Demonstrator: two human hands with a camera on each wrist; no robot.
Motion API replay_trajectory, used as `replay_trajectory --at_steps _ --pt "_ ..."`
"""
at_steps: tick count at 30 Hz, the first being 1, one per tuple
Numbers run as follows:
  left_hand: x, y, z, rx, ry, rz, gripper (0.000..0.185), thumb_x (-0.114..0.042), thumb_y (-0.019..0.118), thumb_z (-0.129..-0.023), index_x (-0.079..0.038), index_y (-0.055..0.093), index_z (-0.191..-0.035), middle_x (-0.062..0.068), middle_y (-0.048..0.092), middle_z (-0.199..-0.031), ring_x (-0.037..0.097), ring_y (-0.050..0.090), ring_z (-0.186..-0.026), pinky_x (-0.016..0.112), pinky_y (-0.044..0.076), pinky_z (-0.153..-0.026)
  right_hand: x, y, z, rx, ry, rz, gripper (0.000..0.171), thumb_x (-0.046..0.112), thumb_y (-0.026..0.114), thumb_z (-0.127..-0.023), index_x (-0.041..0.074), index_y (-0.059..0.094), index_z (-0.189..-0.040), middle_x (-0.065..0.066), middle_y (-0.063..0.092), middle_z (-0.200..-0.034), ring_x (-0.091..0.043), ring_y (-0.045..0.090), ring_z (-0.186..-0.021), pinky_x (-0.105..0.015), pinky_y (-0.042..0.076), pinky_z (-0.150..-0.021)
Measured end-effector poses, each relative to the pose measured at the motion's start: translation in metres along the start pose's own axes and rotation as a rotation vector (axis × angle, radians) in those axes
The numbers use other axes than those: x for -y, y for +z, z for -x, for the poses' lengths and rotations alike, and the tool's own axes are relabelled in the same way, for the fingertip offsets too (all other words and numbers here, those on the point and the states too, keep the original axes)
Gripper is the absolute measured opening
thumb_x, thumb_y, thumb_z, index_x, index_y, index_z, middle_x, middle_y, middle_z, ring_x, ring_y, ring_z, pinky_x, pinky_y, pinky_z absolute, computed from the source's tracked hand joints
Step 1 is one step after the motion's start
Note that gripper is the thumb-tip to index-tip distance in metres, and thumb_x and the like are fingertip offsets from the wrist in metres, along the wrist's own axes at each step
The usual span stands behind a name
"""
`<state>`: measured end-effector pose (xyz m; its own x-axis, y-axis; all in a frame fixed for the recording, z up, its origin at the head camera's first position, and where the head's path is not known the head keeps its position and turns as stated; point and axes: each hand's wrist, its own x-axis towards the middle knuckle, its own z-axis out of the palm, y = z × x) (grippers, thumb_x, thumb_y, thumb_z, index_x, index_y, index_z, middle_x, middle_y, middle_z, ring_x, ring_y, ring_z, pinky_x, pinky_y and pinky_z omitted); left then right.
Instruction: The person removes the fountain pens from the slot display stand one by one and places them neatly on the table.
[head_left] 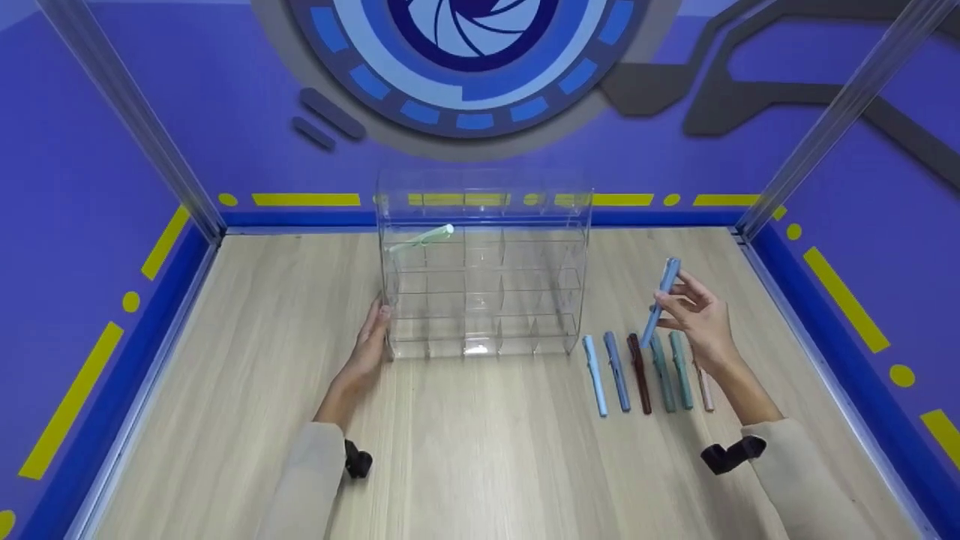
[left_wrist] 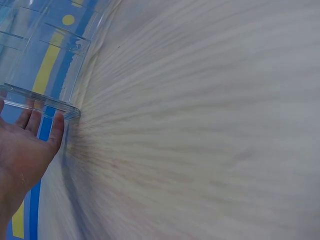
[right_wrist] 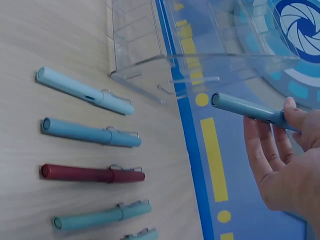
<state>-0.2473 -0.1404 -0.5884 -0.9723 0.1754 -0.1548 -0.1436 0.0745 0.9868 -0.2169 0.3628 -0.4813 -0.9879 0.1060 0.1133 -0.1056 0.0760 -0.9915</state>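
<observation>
Nearest the camera, two beige sleeves come in from the bottom edge, each with a black wrist mount. The right hand (head_left: 697, 319) pinches a blue capped pen (head_left: 661, 301) between thumb and fingertips, holding it off the wooden tabletop (head_left: 487, 450), tilted with its upper end leaning away and right; in the right wrist view the pen's (right_wrist: 250, 111) round end points toward the clear rack, barrel smooth, matte, mid-blue. Under and just left of that hand, a row of pens lies side by side, near-parallel, not touching: light blue pen (head_left: 595, 375), blue pen (head_left: 617, 371), dark red pen (head_left: 640, 373), two teal pens (head_left: 662, 373) and (head_left: 681, 371), then a pinkish pen (head_left: 705, 388) partly hidden behind the right wrist. The left hand (head_left: 369, 346) lies flat, fingers straight, pressed against the lower left corner of the clear acrylic organizer (head_left: 484, 262); the left wrist view shows fingertips (left_wrist: 56, 131) at the rack's edge. The organizer stands upright mid-table with a grid of open compartments; a pale green pen (head_left: 421, 238) sits slanted in the top-left compartment. Open wood lies left of the rack and in front between the arms; right of the pen row a narrow strip runs to the blue border (head_left: 840, 352). Purple walls close in behind.
</observation>
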Motion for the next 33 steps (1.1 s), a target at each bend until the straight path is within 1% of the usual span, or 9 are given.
replay_trajectory --at_steps 3,5,13,16,20,22,25,29,33 --pt "0.0 0.0 0.0 0.001 -0.008 0.016 0.074 -0.066 0.022 -0.105 -0.033 -0.005 -0.165 -0.001 -0.01 -0.174 0.026 -0.011 -0.161 0.053 -0.003 -0.131 0.0 -0.011 0.003 0.018 0.012 0.021 0.064 0.004 0.066 -0.099 -0.003 0.036 -0.155 0.01 0.067 -0.102 -0.003 0.072 -0.088 -0.024 0.063 -0.074" --pt "0.0 0.0 0.0 0.004 0.001 0.029 0.073 -0.064 0.022 -0.106 -0.031 -0.006 -0.165 0.0 -0.01 -0.174 0.027 -0.012 -0.161 0.054 -0.003 -0.13 -0.001 -0.018 0.005 0.023 0.021 0.039 0.065 0.004 0.066 -0.099 -0.003 0.034 -0.156 0.011 0.066 -0.103 -0.002 0.072 -0.089 -0.022 0.063 -0.075" --pt "0.001 -0.001 0.0 0.011 0.024 0.031 0.072 -0.06 0.022 -0.108 -0.026 -0.006 -0.166 0.002 -0.01 -0.174 0.028 -0.012 -0.161 0.056 -0.003 -0.13 -0.012 -0.042 0.011 -0.028 0.045 0.029 0.052 0.008 0.069 -0.098 0.008 0.046 -0.144 0.011 0.069 -0.1 -0.003 0.073 -0.086 -0.021 0.062 -0.072" --pt "0.001 -0.001 0.001 0.012 0.023 0.017 0.073 -0.06 0.021 -0.108 -0.025 -0.008 -0.165 0.004 -0.011 -0.174 0.029 -0.014 -0.161 0.056 -0.004 -0.13 -0.019 -0.051 0.012 -0.042 0.054 0.029 0.053 0.008 0.069 -0.098 0.006 0.048 -0.146 0.011 0.071 -0.099 -0.003 0.073 -0.085 -0.02 0.062 -0.071" --pt "0.0 -0.002 0.002 0.009 0.026 -0.006 0.072 -0.059 0.02 -0.109 -0.024 -0.008 -0.165 0.005 -0.011 -0.174 0.028 -0.014 -0.161 0.054 -0.007 -0.13 -0.027 -0.061 0.013 -0.062 0.085 0.058 0.061 0.009 0.07 -0.098 0.001 0.043 -0.153 0.013 0.071 -0.098 -0.001 0.073 -0.085 -0.018 0.061 -0.071" --pt "0.0 -0.003 0.001 0.008 0.024 -0.006 0.073 -0.059 0.021 -0.109 -0.024 -0.008 -0.165 0.005 -0.011 -0.174 0.028 -0.014 -0.161 0.053 -0.007 -0.13 -0.03 -0.066 0.014 -0.072 0.112 0.093 0.065 0.01 0.069 -0.099 -0.003 0.039 -0.155 0.015 0.07 -0.097 0.001 0.072 -0.085 -0.017 0.061 -0.071" --pt "-0.001 -0.003 0.001 0.01 0.028 0.002 0.073 -0.059 0.022 -0.109 -0.023 -0.008 -0.166 0.006 -0.011 -0.174 0.028 -0.013 -0.161 0.055 -0.007 -0.129 -0.035 -0.074 0.017 -0.077 0.155 0.188 0.066 0.011 0.065 -0.101 -0.006 0.033 -0.156 0.021 0.066 -0.097 0.006 0.07 -0.086 -0.015 0.06 -0.073" --pt "0.0 -0.003 -0.001 0.009 0.03 0.002 0.073 -0.06 0.022 -0.108 -0.025 -0.006 -0.166 0.004 -0.009 -0.174 0.028 -0.013 -0.161 0.056 -0.006 -0.129 -0.041 -0.087 0.022 -0.074 0.197 0.305 0.063 0.012 0.058 -0.105 -0.004 0.029 -0.158 0.026 0.06 -0.098 0.011 0.067 -0.087 -0.014 0.059 -0.075" --pt "0.001 -0.002 -0.001 0.005 0.011 -0.004 0.074 -0.064 0.022 -0.107 -0.028 -0.005 -0.166 0.001 -0.008 -0.174 0.026 -0.011 -0.161 0.055 -0.006 -0.13 -0.046 -0.1 0.028 -0.064 0.222 0.36 0.063 0.012 0.057 -0.106 -0.005 0.027 -0.159 0.027 0.059 -0.099 0.012 0.065 -0.088 -0.015 0.059 -0.076"
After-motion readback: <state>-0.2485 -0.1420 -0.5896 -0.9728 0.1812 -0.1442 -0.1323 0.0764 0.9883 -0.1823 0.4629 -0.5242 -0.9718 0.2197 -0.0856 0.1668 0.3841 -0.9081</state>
